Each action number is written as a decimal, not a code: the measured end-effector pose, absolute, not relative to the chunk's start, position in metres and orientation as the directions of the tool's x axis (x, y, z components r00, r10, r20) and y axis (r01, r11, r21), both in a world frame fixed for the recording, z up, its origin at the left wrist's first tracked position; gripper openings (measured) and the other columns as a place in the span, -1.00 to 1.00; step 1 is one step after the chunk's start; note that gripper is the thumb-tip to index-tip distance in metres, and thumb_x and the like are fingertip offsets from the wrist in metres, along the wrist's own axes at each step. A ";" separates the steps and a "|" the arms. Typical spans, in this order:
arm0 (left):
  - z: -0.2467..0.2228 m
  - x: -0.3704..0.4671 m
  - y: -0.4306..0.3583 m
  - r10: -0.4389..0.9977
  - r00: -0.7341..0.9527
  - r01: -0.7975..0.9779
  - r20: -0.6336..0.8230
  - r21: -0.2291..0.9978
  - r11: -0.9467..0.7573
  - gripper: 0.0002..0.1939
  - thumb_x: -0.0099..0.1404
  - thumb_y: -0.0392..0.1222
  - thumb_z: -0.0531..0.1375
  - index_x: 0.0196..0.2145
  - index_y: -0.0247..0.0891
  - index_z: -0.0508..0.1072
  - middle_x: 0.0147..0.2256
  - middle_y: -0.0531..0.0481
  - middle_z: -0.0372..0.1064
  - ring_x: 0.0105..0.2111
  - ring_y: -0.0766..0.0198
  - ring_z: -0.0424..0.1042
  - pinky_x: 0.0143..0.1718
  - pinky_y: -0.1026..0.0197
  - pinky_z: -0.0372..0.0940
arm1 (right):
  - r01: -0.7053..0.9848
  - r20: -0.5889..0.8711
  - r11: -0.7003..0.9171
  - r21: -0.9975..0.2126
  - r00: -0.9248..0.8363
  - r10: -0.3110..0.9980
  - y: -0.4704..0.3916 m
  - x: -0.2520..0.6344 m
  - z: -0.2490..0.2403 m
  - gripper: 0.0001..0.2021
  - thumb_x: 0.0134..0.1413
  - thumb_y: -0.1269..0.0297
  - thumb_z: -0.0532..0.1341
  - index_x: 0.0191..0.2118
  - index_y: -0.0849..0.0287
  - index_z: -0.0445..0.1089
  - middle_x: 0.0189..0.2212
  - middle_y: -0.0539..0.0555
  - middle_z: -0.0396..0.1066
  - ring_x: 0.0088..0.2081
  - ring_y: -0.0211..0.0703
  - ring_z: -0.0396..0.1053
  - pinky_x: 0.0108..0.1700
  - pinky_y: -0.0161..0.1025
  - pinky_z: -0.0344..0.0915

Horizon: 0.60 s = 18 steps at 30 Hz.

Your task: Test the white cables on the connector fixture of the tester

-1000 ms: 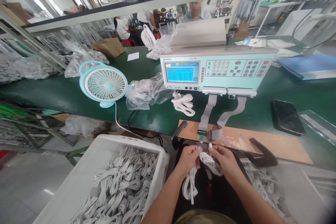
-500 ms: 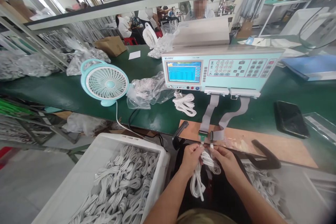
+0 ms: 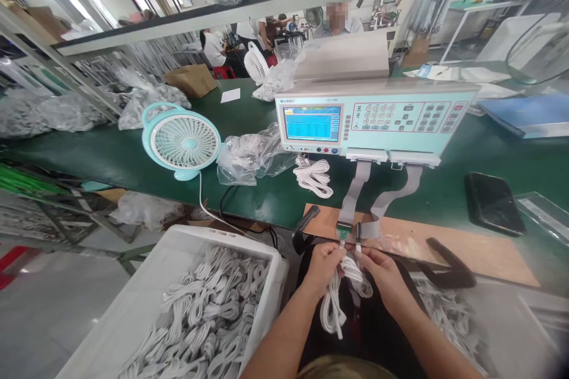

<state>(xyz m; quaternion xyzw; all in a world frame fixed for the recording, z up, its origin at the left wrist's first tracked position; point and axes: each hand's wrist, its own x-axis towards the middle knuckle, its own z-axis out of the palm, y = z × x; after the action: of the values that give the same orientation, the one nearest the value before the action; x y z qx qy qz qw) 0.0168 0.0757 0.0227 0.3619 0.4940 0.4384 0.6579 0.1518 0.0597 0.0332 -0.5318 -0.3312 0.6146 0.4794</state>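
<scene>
Two white cable ends meet small connectors at the board's front edge. My left hand is closed in a pinch on one end, at the green connector board. My right hand pinches the other end, just below the dark connector. A coiled white cable hangs beneath my fingers, with another loop between the hands. Grey ribbon cables run from these connectors up to the cable tester, whose screen is lit blue. Whether both plugs are fully seated I cannot tell.
A white bin of coiled cables stands at left, another bin at lower right. On the green table are a fan, a bagged bundle, a coiled cable and a phone. A wooden board lies in front.
The camera view has shifted slightly. Both hands keep their pinch on the cable ends, and the hanging coil has moved barely at all.
</scene>
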 end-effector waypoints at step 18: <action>0.012 0.029 0.066 0.942 0.002 -0.330 -0.334 0.889 0.316 -0.62 0.06 0.08 0.23 -0.48 -0.38 0.46 -0.67 0.11 0.19 -0.69 0.46 0.11 -0.69 0.38 0.03 | -0.314 -0.359 -0.345 -0.884 -0.015 0.933 0.058 0.151 0.034 -0.70 -0.21 0.07 0.38 -0.44 0.22 0.46 -0.56 -0.02 0.34 -0.48 -0.24 0.23 -0.39 -0.34 0.17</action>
<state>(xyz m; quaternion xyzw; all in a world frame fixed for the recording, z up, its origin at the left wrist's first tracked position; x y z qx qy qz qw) 0.0293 0.0665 0.0123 0.3057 0.5006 0.4985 0.6384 0.1509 0.0582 0.0342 -0.5078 -0.3047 0.6440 0.4842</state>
